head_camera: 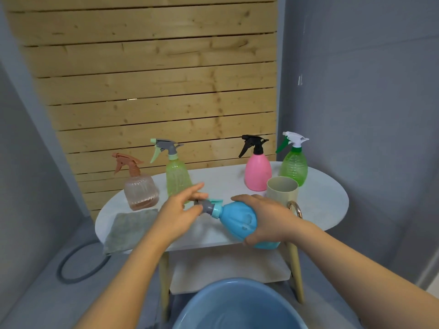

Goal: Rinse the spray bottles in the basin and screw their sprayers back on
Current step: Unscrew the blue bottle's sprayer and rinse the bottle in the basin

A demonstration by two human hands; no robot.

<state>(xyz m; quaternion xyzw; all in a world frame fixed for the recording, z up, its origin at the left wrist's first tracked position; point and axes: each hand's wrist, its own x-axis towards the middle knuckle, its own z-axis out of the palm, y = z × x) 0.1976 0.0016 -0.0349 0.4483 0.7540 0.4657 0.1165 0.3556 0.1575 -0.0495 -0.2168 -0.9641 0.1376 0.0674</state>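
Observation:
A blue spray bottle [237,219] lies tilted on its side above the table's front edge, its grey and teal sprayer [210,206] pointing left. My right hand [263,217] grips the bottle's body. My left hand [183,207] is at the sprayer, thumb and curled fingers on its grey collar while the index finger sticks out straight. A blue basin [213,307] holding water sits on the floor below, at the bottom of the view.
On the white oval table [327,200] stand a clear pinkish bottle [140,191], a light green bottle [177,178], a pink bottle [257,173], a green bottle [294,166] and a beige cup [281,193]. A grey cloth [128,227] hangs over the front left edge.

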